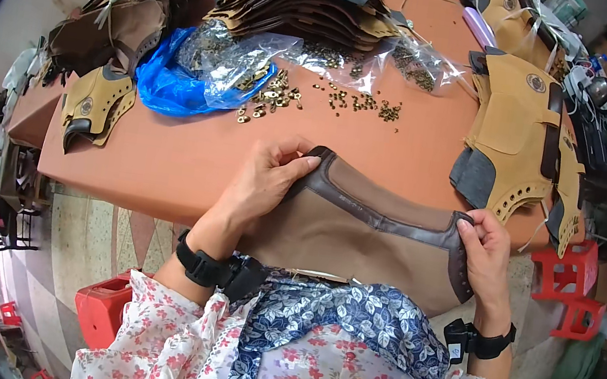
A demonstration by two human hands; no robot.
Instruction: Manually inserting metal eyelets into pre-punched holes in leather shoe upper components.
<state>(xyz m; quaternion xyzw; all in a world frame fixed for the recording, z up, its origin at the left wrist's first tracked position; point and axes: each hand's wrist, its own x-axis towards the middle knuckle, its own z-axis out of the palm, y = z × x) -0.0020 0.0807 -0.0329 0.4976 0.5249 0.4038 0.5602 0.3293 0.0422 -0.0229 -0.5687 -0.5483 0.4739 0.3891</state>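
A brown fabric shoe upper (335, 237) with dark brown leather trim is stretched between my two hands, over my lap at the table's front edge. My left hand (262, 180) pinches its upper left corner between thumb and fingers. At the right end, my right hand (487, 250) grips the other trimmed corner, beside a row of small holes along the edge. Beyond the upper, brass-coloured lace hooks (278, 94) lie loose on the table, with smaller brass-coloured pieces (362, 102) scattered to their right.
The orange-brown table (384, 166) carries a blue plastic bag (171, 82) and a stack of tan and dark uppers (298, 6). Brown uppers (122, 17) are piled at the left, tan ones (516, 115) at the right. Red stools (567, 273) (103, 309) stand on both sides.
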